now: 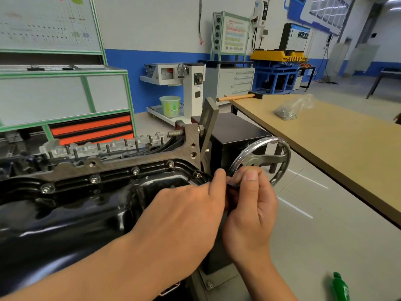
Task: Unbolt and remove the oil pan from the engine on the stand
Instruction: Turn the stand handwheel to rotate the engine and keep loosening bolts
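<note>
The right hand has its fingers curled in, and its thumb presses from above on a small dark piece; this piece is mostly hidden between the two hands, perhaps a bolt or a tool, I cannot tell which. The left hand lies with its back up over the corner of the pan; its index fingertip touches the same dark piece, and how its other fingers lie I cannot tell.

The black glossy pan reaches from the hands toward 9 o'clock, seated on the engine; bolts stand in its far flange, at 10 o'clock. A chrome handwheel is just behind the hands at 12 o'clock, on the black stand. A wooden table runs at 2 o'clock, with a plastic bag of small metal parts on it. A green bottle lies at 5 o'clock on the floor.
</note>
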The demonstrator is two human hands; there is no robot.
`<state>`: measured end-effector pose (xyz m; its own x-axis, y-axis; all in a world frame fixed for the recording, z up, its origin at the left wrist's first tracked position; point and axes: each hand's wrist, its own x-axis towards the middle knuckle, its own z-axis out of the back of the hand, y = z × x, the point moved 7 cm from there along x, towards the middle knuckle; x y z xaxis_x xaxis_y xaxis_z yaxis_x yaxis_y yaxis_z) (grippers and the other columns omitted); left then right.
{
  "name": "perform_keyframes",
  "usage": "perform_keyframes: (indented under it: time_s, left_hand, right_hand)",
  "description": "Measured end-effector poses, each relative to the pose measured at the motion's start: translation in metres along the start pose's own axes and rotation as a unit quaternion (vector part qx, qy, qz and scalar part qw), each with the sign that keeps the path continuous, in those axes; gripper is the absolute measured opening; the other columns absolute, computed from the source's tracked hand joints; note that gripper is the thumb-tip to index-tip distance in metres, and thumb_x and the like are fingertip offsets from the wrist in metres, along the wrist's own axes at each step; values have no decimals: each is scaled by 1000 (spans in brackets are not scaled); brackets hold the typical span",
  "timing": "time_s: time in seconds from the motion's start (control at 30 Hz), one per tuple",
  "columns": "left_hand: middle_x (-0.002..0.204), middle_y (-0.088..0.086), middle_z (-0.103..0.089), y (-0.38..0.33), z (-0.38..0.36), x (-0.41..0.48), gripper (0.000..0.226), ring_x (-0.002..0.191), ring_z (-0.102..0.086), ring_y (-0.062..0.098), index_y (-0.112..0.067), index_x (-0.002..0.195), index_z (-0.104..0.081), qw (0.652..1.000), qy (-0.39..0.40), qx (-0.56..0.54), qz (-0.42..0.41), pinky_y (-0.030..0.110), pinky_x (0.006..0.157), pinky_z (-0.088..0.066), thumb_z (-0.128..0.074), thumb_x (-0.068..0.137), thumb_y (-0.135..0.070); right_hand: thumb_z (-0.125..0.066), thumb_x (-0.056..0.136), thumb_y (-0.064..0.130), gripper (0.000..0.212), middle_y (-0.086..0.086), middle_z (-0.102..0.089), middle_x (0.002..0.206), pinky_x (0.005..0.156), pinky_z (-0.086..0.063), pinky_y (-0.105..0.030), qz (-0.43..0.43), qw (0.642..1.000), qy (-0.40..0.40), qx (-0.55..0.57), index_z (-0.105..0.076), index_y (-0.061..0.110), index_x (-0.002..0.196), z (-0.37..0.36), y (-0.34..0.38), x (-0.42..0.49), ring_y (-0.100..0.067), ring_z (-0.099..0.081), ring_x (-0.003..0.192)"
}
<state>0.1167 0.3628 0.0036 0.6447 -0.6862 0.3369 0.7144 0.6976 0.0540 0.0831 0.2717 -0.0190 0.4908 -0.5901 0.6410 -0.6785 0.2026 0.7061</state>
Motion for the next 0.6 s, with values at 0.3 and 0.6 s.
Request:
perform_keyframes:
  time_s: [0.3,0.6]
  left_hand:
    - [98,-2,-63,0,3,-2,32,88,-61,22,-24,134,-38,999,-23,-5,-34,30,66,-35,-26,104,-27]
    - [94,-3,-64,-1,-3,-2,26,84,-63,22,-24,126,-42,999,-25,-14,-46,35,70,-50,-37,101,-26]
  right_hand:
    - [-38,98,29,30,12,-52,67,56,-39,-8,10,999,-3,-33,-49,17,73,2,-4,-3,3,-45,60]
    - [-40,97,39,32,5,-49,64,48,-36,-24,-29,1000,-1,-10,-51,27,70,7,-9,-8,-9,-41,54]
